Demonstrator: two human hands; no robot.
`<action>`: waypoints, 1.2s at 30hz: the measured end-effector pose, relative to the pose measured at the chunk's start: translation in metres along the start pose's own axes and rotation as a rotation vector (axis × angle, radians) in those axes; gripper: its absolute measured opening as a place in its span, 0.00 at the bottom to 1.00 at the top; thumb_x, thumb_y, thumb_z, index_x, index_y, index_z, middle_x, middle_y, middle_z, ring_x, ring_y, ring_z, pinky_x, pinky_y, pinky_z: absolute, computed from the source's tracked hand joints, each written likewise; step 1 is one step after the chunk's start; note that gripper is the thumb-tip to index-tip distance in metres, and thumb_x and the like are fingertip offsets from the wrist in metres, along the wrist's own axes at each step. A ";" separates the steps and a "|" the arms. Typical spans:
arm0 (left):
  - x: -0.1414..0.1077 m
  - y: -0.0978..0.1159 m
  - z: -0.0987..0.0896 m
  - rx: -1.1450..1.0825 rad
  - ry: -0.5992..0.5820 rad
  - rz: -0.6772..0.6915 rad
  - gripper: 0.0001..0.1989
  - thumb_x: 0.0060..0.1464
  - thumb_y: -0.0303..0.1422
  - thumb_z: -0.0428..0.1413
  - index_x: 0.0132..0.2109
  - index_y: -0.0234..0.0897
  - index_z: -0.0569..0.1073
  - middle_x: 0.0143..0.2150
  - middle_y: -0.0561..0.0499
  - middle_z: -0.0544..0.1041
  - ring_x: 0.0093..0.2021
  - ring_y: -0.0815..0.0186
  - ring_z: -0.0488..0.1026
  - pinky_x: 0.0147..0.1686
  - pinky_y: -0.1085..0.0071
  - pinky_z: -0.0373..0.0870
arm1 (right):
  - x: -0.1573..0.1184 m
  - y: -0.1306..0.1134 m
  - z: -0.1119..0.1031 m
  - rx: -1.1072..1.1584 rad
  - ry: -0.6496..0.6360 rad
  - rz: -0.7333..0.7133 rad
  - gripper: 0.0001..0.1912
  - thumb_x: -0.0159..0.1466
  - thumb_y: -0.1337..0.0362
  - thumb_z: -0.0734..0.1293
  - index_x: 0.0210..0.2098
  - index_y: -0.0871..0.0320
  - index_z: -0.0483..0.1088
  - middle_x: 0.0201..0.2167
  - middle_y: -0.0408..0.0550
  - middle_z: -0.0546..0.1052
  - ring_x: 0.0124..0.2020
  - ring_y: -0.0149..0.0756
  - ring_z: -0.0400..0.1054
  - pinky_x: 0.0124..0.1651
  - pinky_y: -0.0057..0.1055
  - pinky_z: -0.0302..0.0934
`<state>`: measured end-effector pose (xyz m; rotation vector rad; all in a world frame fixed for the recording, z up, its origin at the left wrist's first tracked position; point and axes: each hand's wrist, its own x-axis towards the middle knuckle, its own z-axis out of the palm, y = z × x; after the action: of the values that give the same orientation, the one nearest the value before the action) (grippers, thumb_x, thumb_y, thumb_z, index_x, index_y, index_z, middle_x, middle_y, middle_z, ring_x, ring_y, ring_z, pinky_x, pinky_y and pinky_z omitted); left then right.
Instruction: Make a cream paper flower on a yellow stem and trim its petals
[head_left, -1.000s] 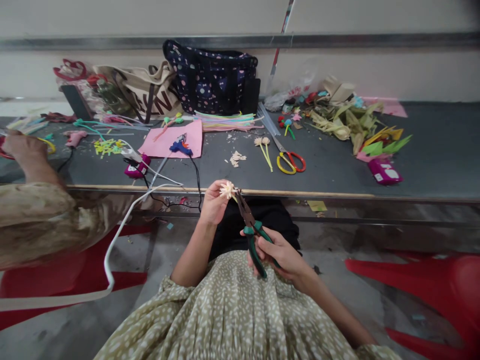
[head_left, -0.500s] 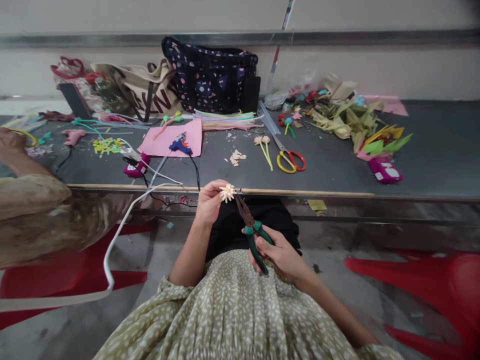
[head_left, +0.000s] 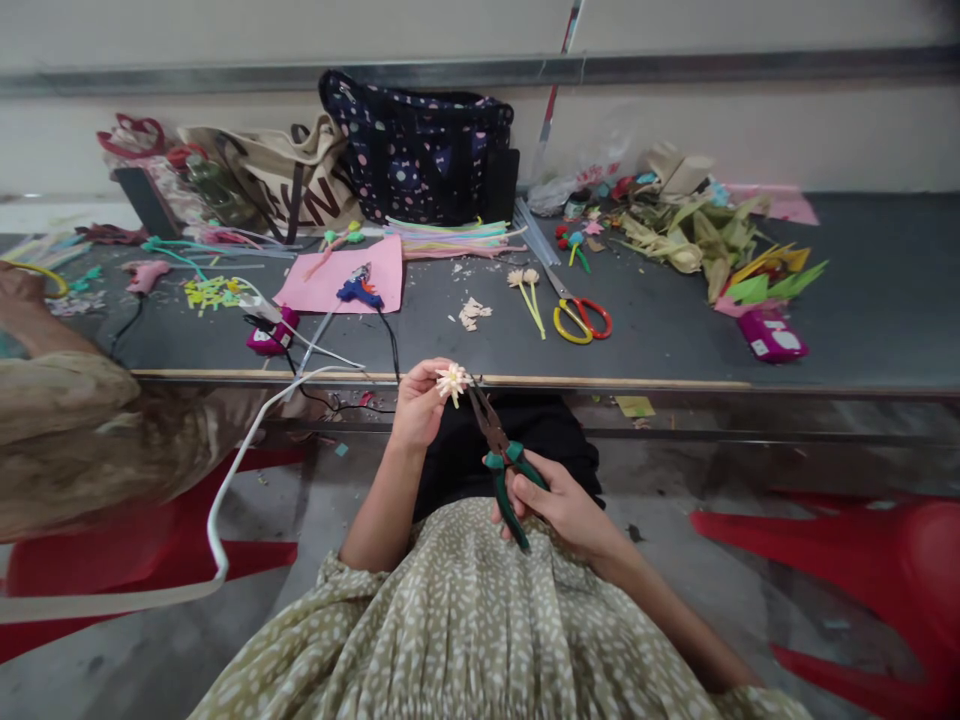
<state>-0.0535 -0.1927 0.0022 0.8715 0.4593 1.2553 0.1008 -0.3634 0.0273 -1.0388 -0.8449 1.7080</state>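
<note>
Left hand (head_left: 420, 405): fingers pinched on cream flower (head_left: 452, 381), bloom showing at fingertips.
Right hand (head_left: 559, 500): wrapped around green-handled pliers (head_left: 492, 436), handles spread, nose pointing far-left.
Flower/pliers: pliers tips just right of bloom; can't tell if touching.
Flower location: in left hand, by near edge of bench (head_left: 675, 350).
Stemmed flowers (head_left: 531, 279): cream pair with yellow-green stems, lying on bench, left of scissors (head_left: 572, 303).
Scissors: one yellow loop, one red, loops toward near side.
Cream pieces (head_left: 473, 315): small pile, left of stemmed flowers.
Glue gun (head_left: 361, 289): blue, on pink sheet (head_left: 311, 282), left part of bench.
Navy bag (head_left: 412, 160): far side, behind pastel strips (head_left: 454, 236).
Dried husks (head_left: 697, 235): heap, far right.
Purple pack (head_left: 772, 336): right, near side of husks.
Co-worker's hand (head_left: 22, 292): far left, partly cut off by frame; hold unclear.
</note>
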 end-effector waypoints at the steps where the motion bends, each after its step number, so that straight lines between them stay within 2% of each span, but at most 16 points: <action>1: 0.000 0.000 0.000 0.002 0.001 -0.003 0.14 0.37 0.32 0.72 0.33 0.38 0.79 0.35 0.51 0.78 0.32 0.71 0.75 0.35 0.75 0.74 | 0.000 0.000 0.000 -0.006 0.004 0.004 0.17 0.65 0.50 0.70 0.42 0.58 0.70 0.23 0.38 0.65 0.27 0.37 0.73 0.28 0.35 0.72; 6: 0.000 0.001 0.001 0.032 0.015 -0.014 0.14 0.36 0.32 0.73 0.31 0.36 0.78 0.33 0.51 0.77 0.30 0.71 0.74 0.34 0.74 0.73 | -0.001 0.002 -0.002 -0.048 0.012 0.033 0.24 0.66 0.48 0.68 0.52 0.59 0.68 0.23 0.39 0.69 0.22 0.34 0.70 0.23 0.29 0.65; 12: 0.000 0.001 -0.003 0.103 -0.001 0.026 0.12 0.38 0.32 0.72 0.31 0.36 0.79 0.33 0.50 0.77 0.31 0.70 0.74 0.33 0.74 0.71 | -0.003 -0.001 -0.001 -0.115 0.022 0.015 0.25 0.67 0.47 0.66 0.52 0.61 0.67 0.24 0.44 0.75 0.19 0.30 0.67 0.22 0.26 0.61; 16: 0.000 0.000 -0.005 0.094 0.012 0.019 0.12 0.38 0.31 0.72 0.31 0.37 0.78 0.34 0.51 0.78 0.31 0.70 0.75 0.34 0.74 0.72 | -0.002 -0.002 -0.001 -0.078 0.008 0.017 0.20 0.66 0.48 0.68 0.44 0.59 0.68 0.24 0.41 0.72 0.22 0.32 0.70 0.25 0.28 0.66; 19: 0.001 -0.002 -0.003 0.013 0.039 -0.004 0.15 0.38 0.32 0.73 0.34 0.39 0.78 0.35 0.52 0.78 0.32 0.70 0.76 0.40 0.71 0.75 | -0.001 0.001 -0.001 -0.007 -0.023 -0.002 0.17 0.66 0.50 0.69 0.38 0.58 0.68 0.24 0.40 0.69 0.28 0.36 0.72 0.30 0.34 0.72; 22: 0.001 -0.002 0.000 -0.049 0.062 -0.016 0.18 0.36 0.33 0.74 0.35 0.40 0.77 0.35 0.53 0.78 0.33 0.70 0.76 0.47 0.64 0.77 | -0.001 0.004 0.000 0.040 -0.027 -0.009 0.16 0.66 0.51 0.69 0.41 0.57 0.69 0.24 0.39 0.67 0.29 0.38 0.73 0.31 0.37 0.73; 25: 0.001 -0.001 0.004 -0.058 0.073 -0.008 0.18 0.35 0.33 0.74 0.35 0.39 0.77 0.34 0.54 0.78 0.34 0.70 0.75 0.50 0.62 0.77 | -0.002 0.005 0.000 0.071 -0.027 -0.004 0.17 0.66 0.52 0.69 0.46 0.57 0.70 0.24 0.39 0.66 0.29 0.38 0.73 0.30 0.37 0.74; 28: 0.000 -0.001 0.005 -0.050 0.060 0.012 0.18 0.36 0.32 0.74 0.35 0.39 0.77 0.35 0.54 0.78 0.34 0.71 0.75 0.50 0.61 0.77 | -0.001 0.004 0.000 0.091 -0.029 0.009 0.18 0.66 0.53 0.70 0.49 0.58 0.71 0.24 0.38 0.66 0.28 0.37 0.72 0.29 0.36 0.73; 36: 0.001 -0.001 0.005 0.010 0.031 0.058 0.16 0.38 0.33 0.73 0.34 0.38 0.76 0.35 0.54 0.76 0.34 0.70 0.76 0.47 0.64 0.78 | -0.003 0.003 0.000 0.060 -0.083 -0.017 0.18 0.68 0.55 0.68 0.51 0.60 0.71 0.24 0.39 0.65 0.29 0.38 0.74 0.29 0.35 0.73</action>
<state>-0.0488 -0.1939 0.0047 0.8800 0.4683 1.3224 0.1000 -0.3671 0.0258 -0.9237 -0.8478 1.7620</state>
